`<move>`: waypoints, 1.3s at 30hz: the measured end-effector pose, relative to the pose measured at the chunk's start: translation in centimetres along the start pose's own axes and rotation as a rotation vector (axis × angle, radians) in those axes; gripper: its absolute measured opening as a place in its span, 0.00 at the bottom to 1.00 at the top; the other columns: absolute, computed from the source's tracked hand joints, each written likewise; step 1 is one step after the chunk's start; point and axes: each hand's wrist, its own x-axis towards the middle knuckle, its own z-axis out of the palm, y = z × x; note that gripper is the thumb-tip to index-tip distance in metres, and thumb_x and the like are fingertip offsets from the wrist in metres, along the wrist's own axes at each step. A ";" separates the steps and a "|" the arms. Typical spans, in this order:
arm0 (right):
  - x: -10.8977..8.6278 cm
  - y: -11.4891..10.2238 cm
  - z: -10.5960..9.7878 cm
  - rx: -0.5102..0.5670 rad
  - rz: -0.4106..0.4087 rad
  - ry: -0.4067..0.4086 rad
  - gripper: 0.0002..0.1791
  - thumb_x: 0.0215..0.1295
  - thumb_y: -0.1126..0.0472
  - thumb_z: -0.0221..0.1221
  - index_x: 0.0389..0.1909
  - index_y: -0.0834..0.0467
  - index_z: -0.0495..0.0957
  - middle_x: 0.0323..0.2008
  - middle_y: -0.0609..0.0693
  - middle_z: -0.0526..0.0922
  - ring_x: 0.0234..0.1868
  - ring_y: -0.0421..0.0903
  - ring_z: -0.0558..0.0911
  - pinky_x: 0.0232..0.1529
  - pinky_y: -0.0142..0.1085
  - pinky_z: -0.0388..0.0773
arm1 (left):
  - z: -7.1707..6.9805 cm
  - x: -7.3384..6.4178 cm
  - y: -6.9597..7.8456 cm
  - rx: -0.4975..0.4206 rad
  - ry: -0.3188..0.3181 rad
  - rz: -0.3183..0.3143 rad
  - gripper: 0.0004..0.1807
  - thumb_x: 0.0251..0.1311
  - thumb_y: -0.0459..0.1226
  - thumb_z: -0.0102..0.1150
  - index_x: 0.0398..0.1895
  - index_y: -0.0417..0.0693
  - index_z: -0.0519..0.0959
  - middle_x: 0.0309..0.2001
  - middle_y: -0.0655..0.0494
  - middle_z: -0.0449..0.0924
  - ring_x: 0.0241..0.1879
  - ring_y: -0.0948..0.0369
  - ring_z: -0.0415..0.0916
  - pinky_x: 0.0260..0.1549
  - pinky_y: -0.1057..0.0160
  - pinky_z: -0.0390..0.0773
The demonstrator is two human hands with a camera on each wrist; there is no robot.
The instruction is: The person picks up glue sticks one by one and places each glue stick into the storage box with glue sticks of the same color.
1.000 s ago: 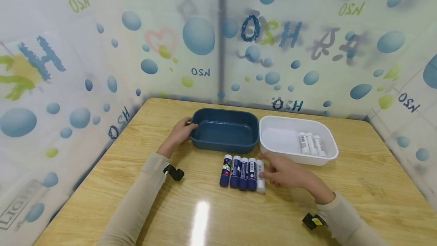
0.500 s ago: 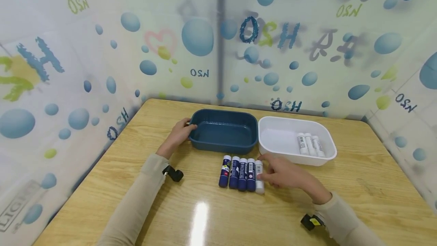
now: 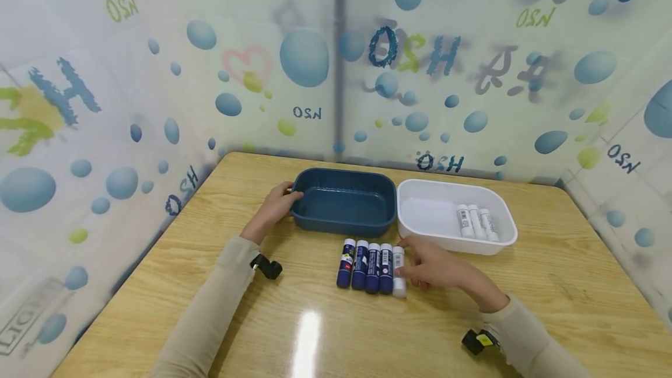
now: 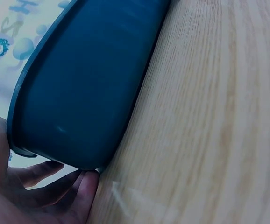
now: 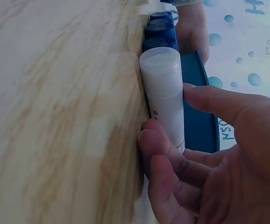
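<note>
Fingers of the left hand (image 3: 275, 200) grip the left end of the blue tub (image 3: 343, 226), thumb over the rim and fingertips against the outer wall; from my distant seat I judge that hand to be steadying it. On the tub's near side I see four blue tubes (image 3: 359, 270) with white caps lying in a row on the table (image 3: 420, 337), caps to the far side, the leftmost with yellow and red on its label. At the row's right end lies the white tube (image 3: 398, 261), just beside the last blue one; I cannot tell whether they touch. My right hand (image 3: 436, 264) pinches it, thumb on top and the other fingers bent in along its right side, though I cannot tell how firmly. Farther off and to the right, the white tub (image 3: 426, 217) stands just beside the blue one, with three more white tubes (image 3: 476, 223) in its right part. I take the step in hand to be picking up the white tube. To my mind the next move calls for a firm pinch, a lift that leaves the blue tubes undisturbed, and enough height to clear the white tub's near wall.
</note>
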 end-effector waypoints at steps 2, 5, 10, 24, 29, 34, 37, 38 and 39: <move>0.0 0.1 0.0 0.012 0.002 0.000 0.33 0.70 0.52 0.66 0.66 0.66 0.66 0.21 0.50 0.81 0.20 0.44 0.78 0.22 0.35 0.77 | 0.0 0.0 0.0 -0.004 -0.002 0.001 0.31 0.80 0.45 0.46 0.79 0.42 0.60 0.71 0.36 0.69 0.64 0.45 0.76 0.49 0.60 0.83; -0.1 0.2 -0.1 0.032 0.005 0.001 0.33 0.70 0.52 0.66 0.66 0.66 0.65 0.22 0.50 0.81 0.21 0.45 0.79 0.22 0.36 0.78 | 0.1 0.1 0.1 -0.010 -0.004 0.002 0.31 0.79 0.45 0.46 0.79 0.42 0.60 0.72 0.36 0.68 0.65 0.44 0.76 0.50 0.59 0.83; -0.1 0.4 -0.2 0.066 0.033 -0.004 0.33 0.70 0.53 0.66 0.66 0.65 0.65 0.24 0.50 0.81 0.21 0.46 0.80 0.23 0.38 0.79 | 0.1 0.3 0.1 -0.015 -0.004 -0.002 0.32 0.79 0.45 0.47 0.80 0.43 0.59 0.73 0.37 0.68 0.66 0.44 0.75 0.52 0.57 0.84; -0.1 0.1 -0.2 0.088 0.055 -0.016 0.30 0.68 0.57 0.66 0.64 0.64 0.65 0.26 0.51 0.82 0.23 0.46 0.81 0.23 0.38 0.80 | 0.1 0.2 -0.1 -0.001 0.000 -0.011 0.31 0.79 0.46 0.47 0.79 0.43 0.61 0.72 0.37 0.68 0.65 0.45 0.75 0.50 0.58 0.83; -0.2 0.0 -0.3 0.091 0.075 -0.024 0.32 0.67 0.59 0.66 0.66 0.65 0.64 0.28 0.53 0.81 0.23 0.45 0.82 0.24 0.38 0.80 | 0.1 0.2 -0.2 0.005 -0.005 -0.017 0.31 0.79 0.46 0.47 0.79 0.44 0.61 0.73 0.38 0.68 0.66 0.45 0.75 0.52 0.57 0.83; -0.5 -0.3 -0.5 0.079 0.078 -0.030 0.33 0.66 0.59 0.66 0.67 0.65 0.64 0.29 0.53 0.81 0.23 0.45 0.82 0.25 0.38 0.80 | 0.1 0.2 -0.2 0.010 -0.001 -0.014 0.31 0.79 0.46 0.47 0.79 0.44 0.60 0.73 0.38 0.67 0.66 0.45 0.75 0.50 0.58 0.82; -0.6 -0.6 -0.6 0.063 0.096 -0.029 0.34 0.66 0.59 0.66 0.68 0.65 0.64 0.29 0.52 0.81 0.23 0.45 0.81 0.26 0.38 0.79 | 0.1 0.1 -0.2 0.008 0.001 -0.007 0.31 0.79 0.46 0.47 0.79 0.43 0.60 0.72 0.37 0.68 0.65 0.45 0.76 0.48 0.60 0.82; -0.7 -0.7 -0.7 0.057 0.102 -0.028 0.34 0.66 0.59 0.66 0.69 0.65 0.64 0.28 0.52 0.81 0.23 0.45 0.80 0.26 0.38 0.79 | 0.1 0.0 -0.1 0.006 0.004 -0.005 0.31 0.79 0.46 0.47 0.79 0.43 0.60 0.72 0.37 0.69 0.64 0.45 0.76 0.47 0.61 0.82; -0.7 -0.7 -0.7 0.052 0.108 -0.027 0.34 0.66 0.59 0.66 0.69 0.64 0.64 0.28 0.52 0.81 0.23 0.45 0.80 0.26 0.38 0.79 | 0.0 0.0 -0.1 0.004 0.005 -0.002 0.31 0.79 0.46 0.47 0.79 0.43 0.61 0.71 0.37 0.69 0.64 0.45 0.76 0.47 0.62 0.82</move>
